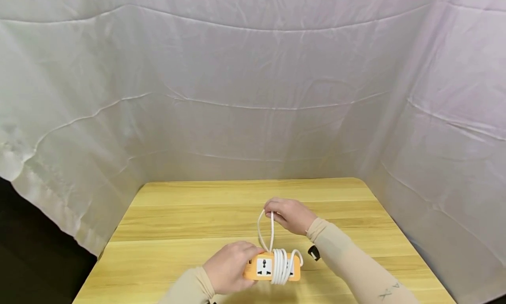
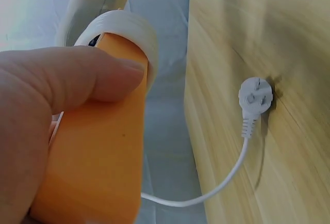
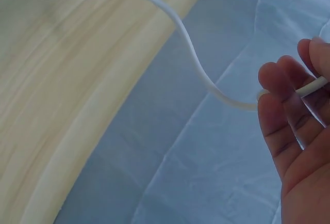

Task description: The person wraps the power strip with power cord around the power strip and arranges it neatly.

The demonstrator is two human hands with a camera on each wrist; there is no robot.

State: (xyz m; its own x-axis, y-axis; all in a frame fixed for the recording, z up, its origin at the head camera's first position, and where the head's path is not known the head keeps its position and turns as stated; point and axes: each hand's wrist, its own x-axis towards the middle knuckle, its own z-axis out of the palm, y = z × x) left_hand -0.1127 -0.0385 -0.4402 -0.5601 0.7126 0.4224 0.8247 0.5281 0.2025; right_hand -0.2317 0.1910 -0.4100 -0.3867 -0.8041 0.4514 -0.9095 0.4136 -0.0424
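An orange power strip (image 1: 264, 268) with white socket faces is gripped at its left end by my left hand (image 1: 230, 269), the thumb lying along its edge in the left wrist view. White cord (image 1: 280, 267) is wound in several turns around the strip's right half. Beyond the strip, my right hand (image 1: 290, 215) holds a raised length of this cord (image 3: 193, 61) between curled fingers, and a narrow loop hangs from it to the strip. On the wooden surface, the three-pin plug (image 2: 256, 96) shows in the left wrist view, its pins facing up.
The light wooden table (image 1: 189, 225) stretches beneath both hands. Pale grey fabric (image 1: 257, 75) hangs behind it and along both sides. A small black item (image 1: 314, 253) sits at the right wrist, and a dark area (image 1: 35, 233) shows at the lower left.
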